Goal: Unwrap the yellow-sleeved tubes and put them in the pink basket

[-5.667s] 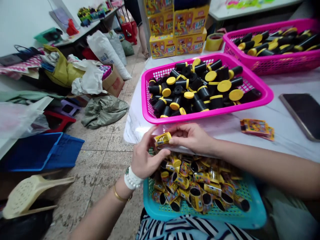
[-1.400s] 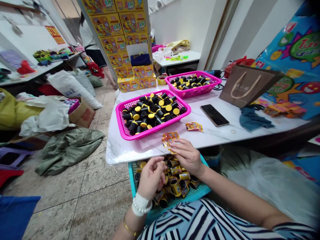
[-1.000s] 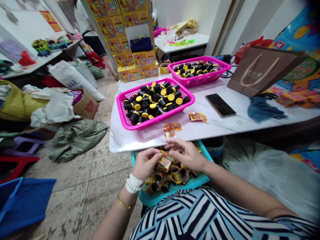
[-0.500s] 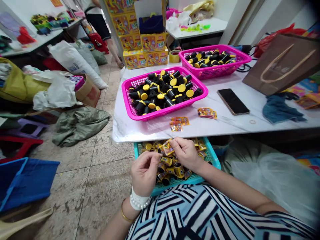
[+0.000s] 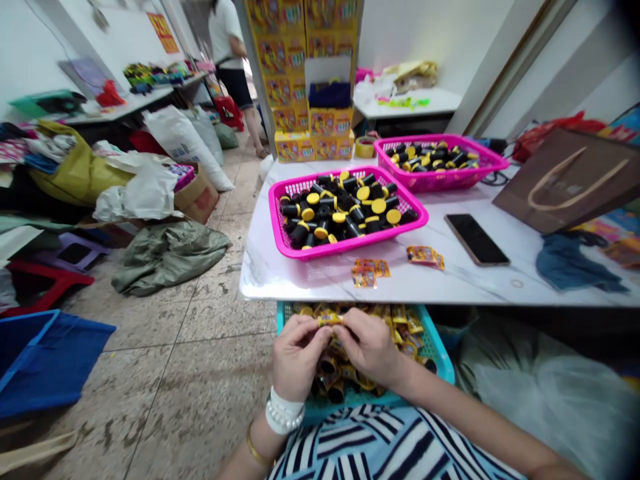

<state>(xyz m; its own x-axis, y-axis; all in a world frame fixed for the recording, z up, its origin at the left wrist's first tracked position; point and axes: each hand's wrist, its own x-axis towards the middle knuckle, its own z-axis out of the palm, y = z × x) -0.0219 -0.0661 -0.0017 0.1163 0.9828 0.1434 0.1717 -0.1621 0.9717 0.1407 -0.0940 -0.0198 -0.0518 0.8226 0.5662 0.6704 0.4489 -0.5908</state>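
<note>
A small yellow printed plastic sleeve [image 5: 330, 320] is stretched level between my two hands. My left hand [image 5: 299, 353] pinches its left end, and my right hand [image 5: 370, 350] grips the right end. Directly below them, a teal basket [image 5: 440, 347] holds many small black cylinders wrapped in similar printed sleeves. On the table's near edge lie a few flat orange printed sleeves [image 5: 370, 270] and, farther right, a small stack of them [image 5: 425, 257]. Behind these, a pink basket [image 5: 300, 252] is heaped with black cylinders with yellow caps [image 5: 327, 217].
A second pink basket [image 5: 440, 179] of capped cylinders stands farther back, near stacked yellow boxes [image 5: 295, 147] and a tape roll [image 5: 365, 147]. To the right are a phone [image 5: 477, 239], a brown paper bag [image 5: 565, 180] and blue cloth [image 5: 580, 263]. Another person [image 5: 230, 47] stands beyond.
My hands have come together, and the left hand now also grips the sleeve that the right held. The sleeve has turned from tilted to level. The view has tipped upward.
</note>
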